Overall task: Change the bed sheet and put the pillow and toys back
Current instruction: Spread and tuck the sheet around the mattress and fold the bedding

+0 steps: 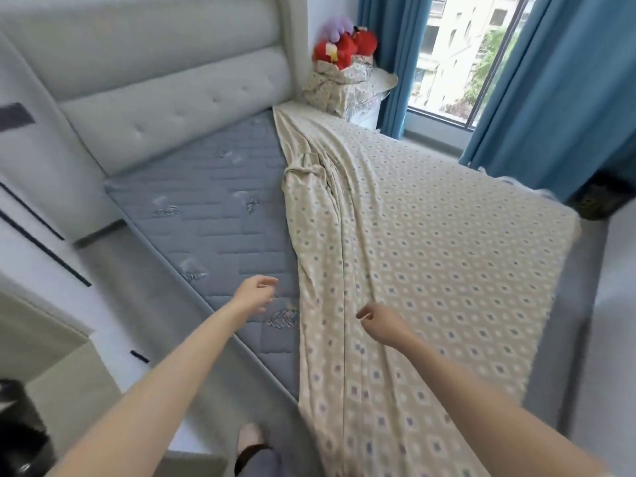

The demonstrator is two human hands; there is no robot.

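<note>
Bed, one: grey quilted mattress [206, 208] lying bare along its left portion, against a pale padded headboard [155, 80].

Bed sheet [430, 253], one, beige with a diamond print: covering the right portion of the mattress, reaching its far edge by the window side. Its left edge is running diagonally from the head corner down to the near side, bunching into folds partway and hanging over the near edge.

Curtains [550, 98], blue: hanging either side of a window [464, 53] beyond the bed.

Pillow [377, 80], in a print like the sheet's: sitting off the bed on a white stand [366, 115] at the far head corner, with crumpled cloth of like print on it.

Toys [344, 46], red and purple plush: sitting on top of that pile.

Left hand [253, 296]: hovering over the bare mattress just beside the sheet's edge, fingers loosely curled, grasping nothing.

Right hand [382, 323]: hovering over the sheet, fingers loosely curled, released.
</note>
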